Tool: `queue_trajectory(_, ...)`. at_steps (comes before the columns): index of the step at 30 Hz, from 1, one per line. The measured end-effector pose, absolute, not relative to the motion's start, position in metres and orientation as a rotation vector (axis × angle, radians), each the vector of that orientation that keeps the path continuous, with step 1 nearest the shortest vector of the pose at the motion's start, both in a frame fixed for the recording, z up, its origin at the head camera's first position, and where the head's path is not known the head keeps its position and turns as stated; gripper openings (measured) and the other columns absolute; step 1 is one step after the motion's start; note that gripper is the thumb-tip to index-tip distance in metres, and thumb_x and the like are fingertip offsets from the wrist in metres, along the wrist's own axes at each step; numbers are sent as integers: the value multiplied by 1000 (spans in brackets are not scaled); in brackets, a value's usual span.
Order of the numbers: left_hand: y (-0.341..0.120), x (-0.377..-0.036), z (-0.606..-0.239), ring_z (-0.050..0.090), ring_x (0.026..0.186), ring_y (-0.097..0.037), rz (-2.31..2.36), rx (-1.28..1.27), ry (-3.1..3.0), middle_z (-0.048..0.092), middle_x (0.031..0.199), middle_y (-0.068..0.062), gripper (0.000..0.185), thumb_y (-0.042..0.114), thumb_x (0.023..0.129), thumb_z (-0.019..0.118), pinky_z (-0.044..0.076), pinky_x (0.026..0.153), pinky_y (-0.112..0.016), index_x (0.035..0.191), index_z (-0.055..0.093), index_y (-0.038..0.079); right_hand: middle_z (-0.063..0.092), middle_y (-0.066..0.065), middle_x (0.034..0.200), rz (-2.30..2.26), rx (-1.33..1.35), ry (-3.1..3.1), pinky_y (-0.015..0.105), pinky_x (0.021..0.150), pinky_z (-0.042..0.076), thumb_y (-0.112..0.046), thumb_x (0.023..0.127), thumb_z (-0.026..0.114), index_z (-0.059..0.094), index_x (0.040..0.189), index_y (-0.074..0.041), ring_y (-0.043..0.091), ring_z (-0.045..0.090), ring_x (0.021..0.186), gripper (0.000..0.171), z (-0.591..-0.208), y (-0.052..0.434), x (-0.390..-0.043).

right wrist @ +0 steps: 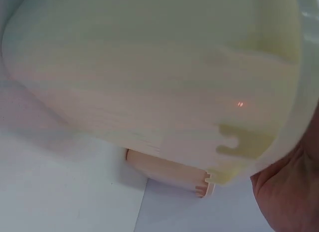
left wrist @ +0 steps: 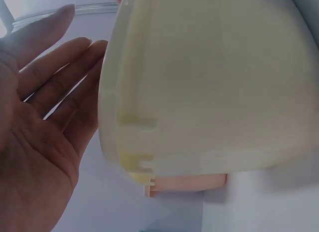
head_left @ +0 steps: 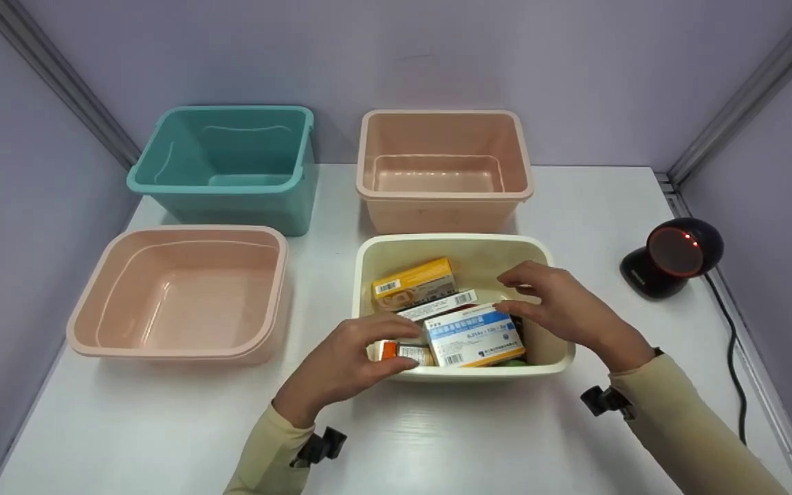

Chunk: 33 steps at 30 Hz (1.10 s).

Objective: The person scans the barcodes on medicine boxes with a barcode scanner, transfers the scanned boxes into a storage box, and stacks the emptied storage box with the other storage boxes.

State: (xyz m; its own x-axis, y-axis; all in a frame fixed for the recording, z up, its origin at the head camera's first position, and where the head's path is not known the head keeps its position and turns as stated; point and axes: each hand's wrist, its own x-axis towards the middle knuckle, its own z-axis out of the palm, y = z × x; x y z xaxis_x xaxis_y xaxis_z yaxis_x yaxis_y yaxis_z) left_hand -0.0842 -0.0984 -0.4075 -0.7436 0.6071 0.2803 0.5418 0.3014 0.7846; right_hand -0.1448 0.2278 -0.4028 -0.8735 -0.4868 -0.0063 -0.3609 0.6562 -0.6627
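A cream bin (head_left: pixel 547 357) in the middle of the table holds several medicine boxes: a yellow one (head_left: pixel 413 282), a long white one (head_left: pixel 437 304), a blue-and-white one (head_left: pixel 475 335) and a small orange-ended one (head_left: pixel 386 350). My left hand (head_left: pixel 403 346) reaches over the bin's near left rim, fingers and thumb spread around the small orange-ended box. In the left wrist view that hand (left wrist: pixel 45 117) shows straight fingers beside the bin wall (left wrist: pixel 199 92). My right hand (head_left: pixel 502 293) hovers over the blue-and-white box's right end with loosely curved fingers. The right wrist view shows only the bin wall (right wrist: pixel 149 67) and my palm (right wrist: pixel 289 192).
A teal bin (head_left: pixel 231 165) and a pink bin (head_left: pixel 444 161) stand at the back. Another pink bin (head_left: pixel 179 292) sits to the left. A black barcode scanner (head_left: pixel 674 256) with a red light stands at the right, its cable (head_left: pixel 733 344) running along the table edge.
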Motion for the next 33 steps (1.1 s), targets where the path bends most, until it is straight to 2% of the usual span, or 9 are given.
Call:
queue_trajectory(6, -90, -84, -410, 59, 113, -13, 1366, 1086, 2434, 68, 116, -1, 28, 19, 88, 76, 43, 99, -33, 114, 73, 9, 63, 2, 113, -812, -766, 2741, 49, 92, 46, -23, 88, 76, 68, 118, -9, 26, 60, 107, 34, -405, 219, -145)
queue_trajectory(17, -83, -84, -414, 61, 103, -9, 1265, 1071, 2401, 70, 107, -2, 24, 13, 86, 77, 46, 92, -29, 109, 75, 5, 65, 10, 115, -590, -882, 2684, 45, 91, 47, -23, 84, 80, 68, 119, -2, 26, 60, 107, 43, -409, 205, -149)
queue_trajectory(22, -81, -85, -413, 62, 89, -7, 1237, 1101, 2409, 71, 96, 3, 15, 11, 86, 77, 49, 80, -27, 100, 77, 8, 65, 12, 114, -556, -926, 2638, 45, 91, 47, -21, 82, 81, 68, 119, 0, 28, 61, 106, 44, -410, 197, -155)
queue_trajectory(28, -81, -85, -413, 60, 83, -1, 1191, 1097, 2421, 69, 91, 9, 12, 12, 86, 77, 50, 74, -26, 98, 78, 11, 64, 7, 110, -549, -833, 2608, 43, 87, 48, -18, 82, 81, 70, 116, -4, 23, 60, 99, 38, -415, 193, -159)
queue_trajectory(33, -80, -85, -414, 60, 81, -1, 1151, 1091, 2442, 69, 91, 9, 12, 12, 86, 77, 52, 74, -32, 98, 78, 11, 62, 3, 107, -542, -798, 2595, 42, 87, 47, -20, 82, 81, 72, 113, -7, 20, 58, 96, 34, -420, 190, -160)
